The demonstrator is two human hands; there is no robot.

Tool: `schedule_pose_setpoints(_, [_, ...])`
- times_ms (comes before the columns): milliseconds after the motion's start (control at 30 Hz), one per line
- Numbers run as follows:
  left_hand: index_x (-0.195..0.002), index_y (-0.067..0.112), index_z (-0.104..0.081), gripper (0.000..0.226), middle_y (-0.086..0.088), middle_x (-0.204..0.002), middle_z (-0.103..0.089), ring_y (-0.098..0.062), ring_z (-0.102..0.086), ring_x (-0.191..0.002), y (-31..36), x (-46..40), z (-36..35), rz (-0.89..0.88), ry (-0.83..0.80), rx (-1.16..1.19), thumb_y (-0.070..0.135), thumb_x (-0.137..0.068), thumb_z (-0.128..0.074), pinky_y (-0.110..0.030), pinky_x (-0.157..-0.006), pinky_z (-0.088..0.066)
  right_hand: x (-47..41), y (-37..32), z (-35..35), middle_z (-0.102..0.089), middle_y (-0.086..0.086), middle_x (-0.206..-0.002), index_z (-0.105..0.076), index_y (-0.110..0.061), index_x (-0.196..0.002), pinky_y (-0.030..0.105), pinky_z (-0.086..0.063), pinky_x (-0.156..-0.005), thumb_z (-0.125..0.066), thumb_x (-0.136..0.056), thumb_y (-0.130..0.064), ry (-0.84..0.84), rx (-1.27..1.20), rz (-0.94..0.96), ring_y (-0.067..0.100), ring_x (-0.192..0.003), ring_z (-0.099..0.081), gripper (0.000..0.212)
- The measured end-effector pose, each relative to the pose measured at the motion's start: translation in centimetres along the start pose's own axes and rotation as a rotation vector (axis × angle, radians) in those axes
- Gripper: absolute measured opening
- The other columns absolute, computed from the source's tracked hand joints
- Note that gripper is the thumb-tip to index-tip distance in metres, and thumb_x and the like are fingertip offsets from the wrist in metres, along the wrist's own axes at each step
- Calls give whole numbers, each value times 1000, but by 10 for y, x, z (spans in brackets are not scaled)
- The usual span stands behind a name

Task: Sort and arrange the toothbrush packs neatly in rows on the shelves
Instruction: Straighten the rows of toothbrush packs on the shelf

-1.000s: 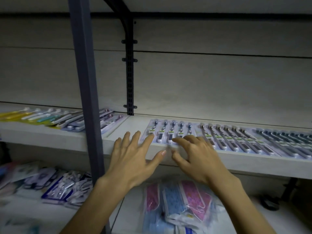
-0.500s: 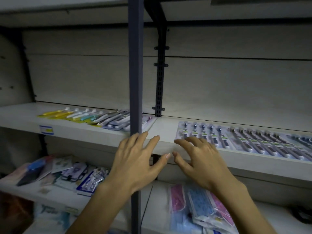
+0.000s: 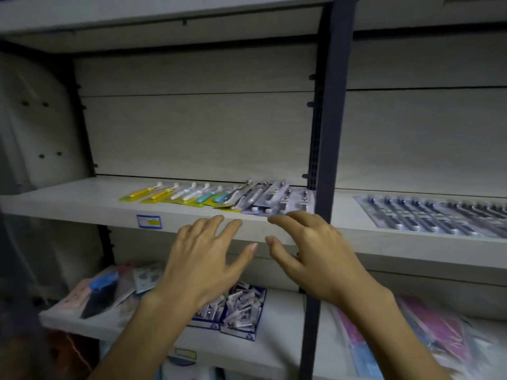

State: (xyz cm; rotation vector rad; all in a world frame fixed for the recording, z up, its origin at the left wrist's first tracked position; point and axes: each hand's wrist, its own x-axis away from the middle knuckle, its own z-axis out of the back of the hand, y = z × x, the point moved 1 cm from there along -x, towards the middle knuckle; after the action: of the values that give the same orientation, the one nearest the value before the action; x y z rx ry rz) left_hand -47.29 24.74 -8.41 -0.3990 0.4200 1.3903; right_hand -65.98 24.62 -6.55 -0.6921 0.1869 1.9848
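While both hands are reaching toward the middle shelf, they are holding nothing. The left hand is spreading its fingers wide, and its fingertips are hanging in front of the shelf's front edge. The right hand is loose too, with its fingers bending a little, just beside the dark post. Its fingertips are sitting close to the nearest purple packs, but the picture is a bit blurry there, so maybe they are touching and maybe not.

Just past the hands, a row of toothbrush packs is lying flat on the shelf. Each pack is lying long-ways from front to back, with the brush heads pointing to the back wall and leaning a little to the right. The yellow ones are sitting at the left end, then white, then blue, then the purple packs by the post. The packs are overlapping each other.

Past the post, a second row of packs is lying on the right part of the shelf, heads pointing back and leaning left.

Down below, the lower shelf is holding small boxes and pink and blue bags.
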Motion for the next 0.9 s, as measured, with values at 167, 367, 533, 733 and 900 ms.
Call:
schedule_pose_setpoints(167, [-142,36,-35,84,4,-149,-37,-17,-34,-135,-40,-10,-12,-17,-10,60,74,-75,-1,-37,-106,-26,-25,-19,-28,-52,-5,-131,-45,-33,-136,34,-44,-93,-37,-94,-53,-56,49,-42,18,-118,-49,46])
schedule_pose_setpoints(367, [-142,36,-35,82,5,-148,-37,-16,-33,-135,-70,-42,-38,-33,-7,98,73,-76,-2,-35,-106,-27,-62,-16,-55,-53,-7,-129,-48,-35,-133,33,-43,-86,-41,-94,-49,-68,100,-76,18,-116,-49,42])
schedule_pose_setpoints(533, [-140,37,-37,77,6,-145,-40,-17,-35,-133,-88,-84,-59,-65,-2,117,71,-78,-6,-34,-103,-29,-100,-5,-76,-57,-3,-125,-54,-31,-127,39,-45,-90,-40,-91,-49,-41,94,-101,22,-115,-50,43])
schedule_pose_setpoints(733, [-139,37,-38,78,9,-149,-37,-16,-32,-136,-90,-139,-74,-121,9,158,71,-77,-5,-33,-105,-26,-140,17,-91,-57,-2,-122,-56,-32,-123,40,-44,-89,-33,-88,-54,-4,146,-176,24,-114,-50,47])
schedule_pose_setpoints(900, [-145,44,-20,61,11,-157,-15,-17,-12,-144,-92,-171,-98,-228,-202,215,69,-89,-15,-40,-116,-14,-159,27,-102,-52,-2,-133,-53,-34,-127,40,-39,-98,-22,-84,-61,-17,184,-256,23,-123,-43,60])
